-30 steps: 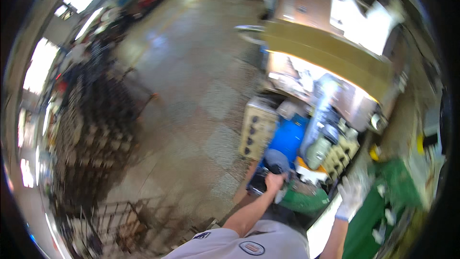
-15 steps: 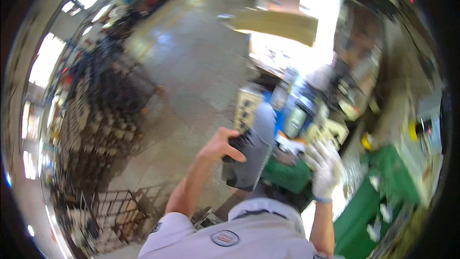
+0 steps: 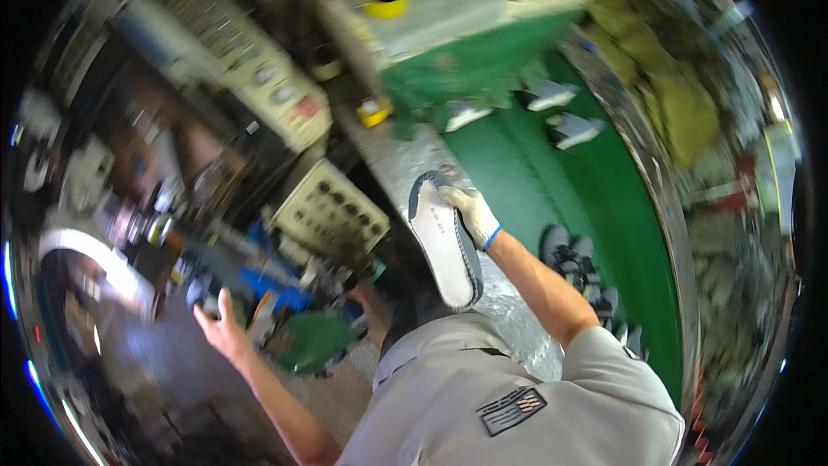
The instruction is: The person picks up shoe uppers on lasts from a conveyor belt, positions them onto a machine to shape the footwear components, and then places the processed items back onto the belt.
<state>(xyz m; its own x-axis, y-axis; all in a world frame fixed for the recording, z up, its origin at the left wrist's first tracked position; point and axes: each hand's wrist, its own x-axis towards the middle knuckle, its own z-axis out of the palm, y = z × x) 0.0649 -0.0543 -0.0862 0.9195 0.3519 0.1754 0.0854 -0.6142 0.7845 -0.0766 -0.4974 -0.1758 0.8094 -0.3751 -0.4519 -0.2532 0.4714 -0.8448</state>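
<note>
And here's the right grip (image 3: 470, 214), in its pale glove with a blue cuff band (image 3: 492, 238), clasped firmly on a shoe (image 3: 446, 246) right in the middle of the frame! The pale underside faces the camera, a dark band runs round its edge, and the shoe leans with its upper end toward the left, the glove wrapped on the right side near that end. Behind it, a strip of crinkled silvery covering (image 3: 509, 311).

Over at the lower left, the left grip (image 3: 228, 333) is bare and released, thumb and fingers spread, well apart from the shoe. Just to its right sits a green rounded piece (image 3: 315, 342), with something blue (image 3: 274, 287) above that, too blurred to name.

Look right of centre: a long green belt (image 3: 526, 174)! Grey-and-white shoes (image 3: 573, 130) lie at its upper part, and a row of darker shoes (image 3: 561, 250) lines its left edge beyond the right forearm. At the top, a green fringed hood (image 3: 479, 65) spans the belt, while a cream panel with dark knobs (image 3: 332, 211) stands left of centre.
</note>
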